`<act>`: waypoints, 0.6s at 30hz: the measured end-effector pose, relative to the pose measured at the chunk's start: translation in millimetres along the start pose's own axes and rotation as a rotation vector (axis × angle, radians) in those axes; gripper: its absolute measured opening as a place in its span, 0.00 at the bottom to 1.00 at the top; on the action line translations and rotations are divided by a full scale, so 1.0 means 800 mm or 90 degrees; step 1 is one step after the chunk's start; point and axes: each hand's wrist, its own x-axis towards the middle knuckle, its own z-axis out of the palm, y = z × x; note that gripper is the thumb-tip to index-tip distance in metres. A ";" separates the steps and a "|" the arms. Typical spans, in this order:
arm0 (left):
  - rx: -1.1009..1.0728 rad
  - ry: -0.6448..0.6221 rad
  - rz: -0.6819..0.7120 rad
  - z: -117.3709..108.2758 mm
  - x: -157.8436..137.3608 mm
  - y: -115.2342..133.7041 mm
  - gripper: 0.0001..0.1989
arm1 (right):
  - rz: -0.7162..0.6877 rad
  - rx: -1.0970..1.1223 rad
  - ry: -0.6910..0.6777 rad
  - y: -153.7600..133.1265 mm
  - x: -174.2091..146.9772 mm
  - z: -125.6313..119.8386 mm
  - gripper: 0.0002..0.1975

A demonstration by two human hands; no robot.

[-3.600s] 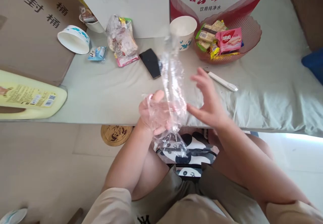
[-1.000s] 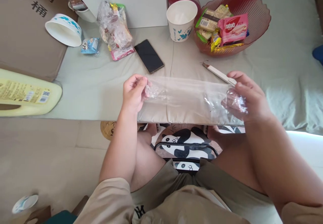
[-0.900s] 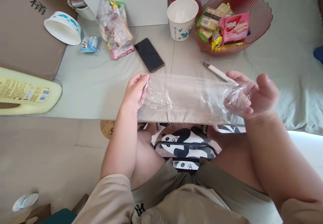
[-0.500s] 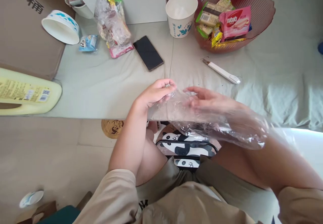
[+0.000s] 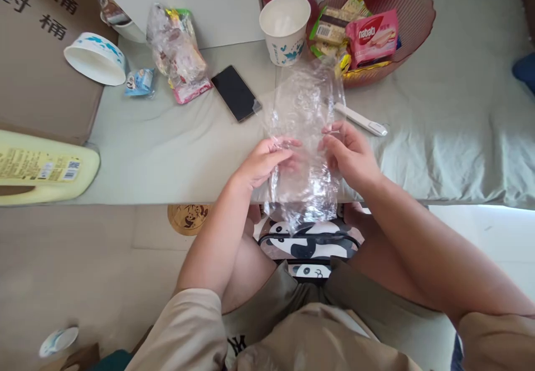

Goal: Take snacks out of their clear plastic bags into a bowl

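Observation:
A clear plastic bag [image 5: 307,103] is stretched lengthwise between my hands, its far end near the paper cup and its near end hanging past the table edge. My left hand [image 5: 270,161] grips the bag's left side, some fingers showing through the film. On the other side, my right hand [image 5: 350,152] pinches the right edge between thumb and fingers. Just beyond my right hand lies a white utility knife [image 5: 361,120], partly touched by the bag's edge. A black phone [image 5: 236,93] rests left of the bag.
At the back stand a white paper cup [image 5: 285,28] and a pink ribbed bowl [image 5: 412,31] of wrapped snacks. Further left are a bagged bundle of snacks [image 5: 179,53], a small blue packet [image 5: 139,82], a tipped paper bowl [image 5: 95,59], a yellow jug [image 5: 45,165] and a cardboard box [image 5: 37,76].
The bag has come off my right forearm and now lies spread lengthwise between both hands. My right hand has drawn back and closed on its right edge. The view has shifted slightly.

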 end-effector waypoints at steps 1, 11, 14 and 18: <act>0.011 0.034 -0.002 0.000 0.001 0.000 0.16 | -0.007 -0.001 -0.002 0.000 0.000 -0.001 0.12; -0.093 0.097 0.118 -0.015 -0.003 0.007 0.06 | -0.170 0.018 0.031 0.012 0.001 -0.013 0.04; -0.070 0.117 0.100 -0.018 0.005 0.004 0.12 | -0.172 -0.047 0.044 0.021 0.009 -0.017 0.06; 0.091 0.187 0.187 -0.022 0.018 -0.004 0.16 | -0.151 -0.062 0.098 0.032 0.019 -0.020 0.02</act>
